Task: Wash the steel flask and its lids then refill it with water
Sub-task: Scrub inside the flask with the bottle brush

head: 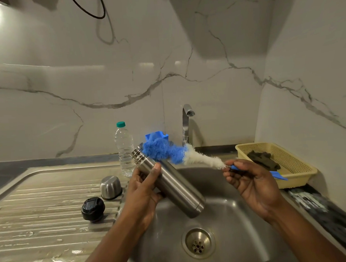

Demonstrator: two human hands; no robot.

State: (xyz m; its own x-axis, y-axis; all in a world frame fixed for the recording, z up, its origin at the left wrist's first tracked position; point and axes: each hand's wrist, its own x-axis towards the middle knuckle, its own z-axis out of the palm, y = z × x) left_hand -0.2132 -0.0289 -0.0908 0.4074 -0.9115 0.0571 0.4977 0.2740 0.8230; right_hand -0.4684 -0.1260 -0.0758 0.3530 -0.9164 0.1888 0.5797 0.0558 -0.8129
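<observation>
- Over the stainless steel sink basin [233, 224]: one brushed steel cylinder flask [171, 183], tilted, open mouth up-left, base hanging low. Left hand [143, 190] wraps its middle.
- other hand?
- Right hand [249, 181] pinches the thin blue handle of one fuzzy blue-and-white bottle brush [175, 152]. Blue end is right at the flask mouth, can't tell if it's inside. Hands apart.
- lids?
- Two, on the wet ribbed drainboard [42, 207]: one domed steel cup lid [110, 187], one round black stopper lid [93, 209] near it. Also one teal-capped clear plastic water bottle [124, 149] and one yellow plastic basket [291, 179] on the bench.
</observation>
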